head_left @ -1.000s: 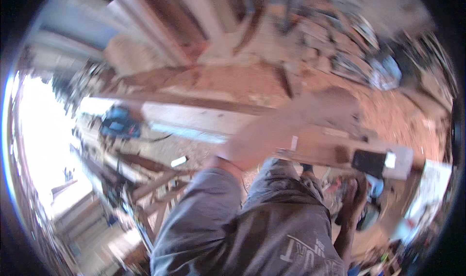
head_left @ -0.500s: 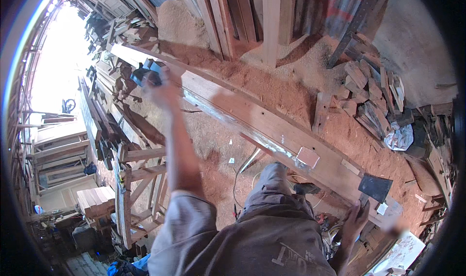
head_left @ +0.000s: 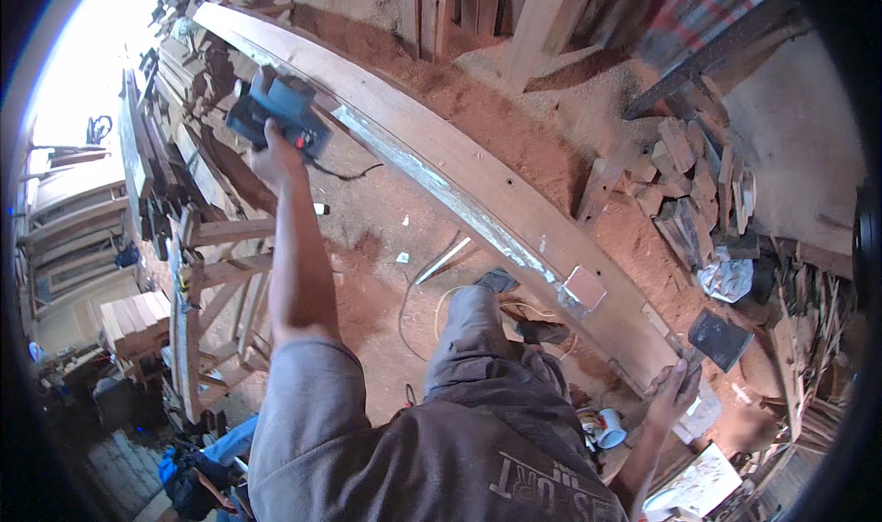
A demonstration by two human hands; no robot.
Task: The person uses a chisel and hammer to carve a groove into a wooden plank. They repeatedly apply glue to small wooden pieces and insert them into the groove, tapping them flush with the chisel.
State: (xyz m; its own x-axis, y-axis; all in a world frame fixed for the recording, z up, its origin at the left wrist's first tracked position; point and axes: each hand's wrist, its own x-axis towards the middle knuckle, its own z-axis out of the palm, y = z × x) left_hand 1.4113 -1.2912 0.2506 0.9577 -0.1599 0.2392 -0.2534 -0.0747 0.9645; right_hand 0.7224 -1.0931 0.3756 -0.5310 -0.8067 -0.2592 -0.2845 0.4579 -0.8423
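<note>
My left hand (head_left: 274,162) grips a blue-and-black corded power tool (head_left: 287,108), which looks like an electric planer with a red button. It is tilted beside the left edge of a long wooden board (head_left: 450,150), toward the far end. My right hand (head_left: 675,395) is closed around the handle of a scraper with a broad dark blade (head_left: 721,340), at the board's near right end. The blade sticks out past the board's far edge. A whitish, filler-like streak (head_left: 441,196) runs along the board's near side, and a small pinkish square piece (head_left: 585,287) lies on top.
Reddish sawdust (head_left: 514,127) covers the ground behind the board. Stacked wood offcuts (head_left: 684,173) lie at the right, with upright planks (head_left: 551,21) at the back. A wooden frame (head_left: 225,274) stands at the left. Cables (head_left: 409,306) lie near my legs beside a white cup (head_left: 610,427).
The power tool has moved from over the board to beside its left edge and turned. My right hand has shifted up along the board's end with the scraper. The whole view has shifted.
</note>
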